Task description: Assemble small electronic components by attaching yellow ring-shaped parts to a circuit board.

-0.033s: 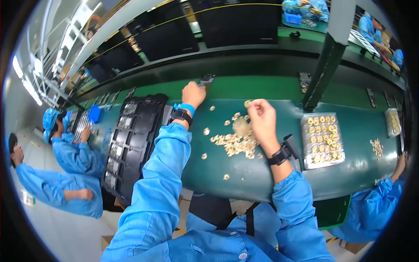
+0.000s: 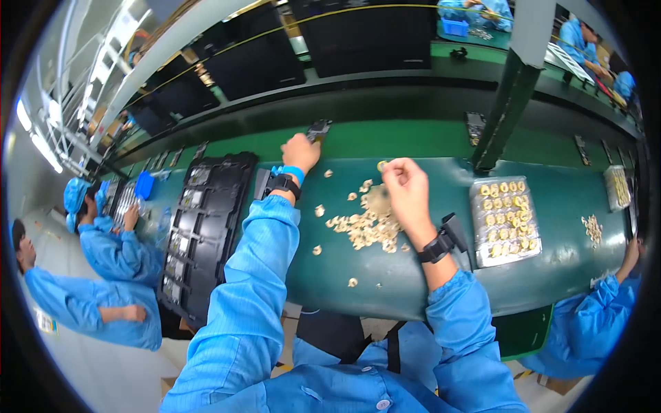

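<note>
The right hand (image 2: pixel 407 187) pinches a gold part (image 2: pixel 381 166) over the bench (image 2: pixel 449 189) near the pale bits (image 2: pixel 367 229), where a loose hold could drop it among them, while the left hand (image 2: pixel 301 153), its grip hidden, meets the board (image 2: pixel 319 128) on the green strip (image 2: pixel 406 139) and could nudge it askew.

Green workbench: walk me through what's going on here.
A person in blue sleeves has the left hand at a small circuit board on the bench's far strip; whether it grips the board is unclear. The right hand pinches a small yellowish ring beyond a loose pile of pale bits. To the right sits a clear tray of yellowish round pieces; to the left lies a long black tray with parts in it.
</note>
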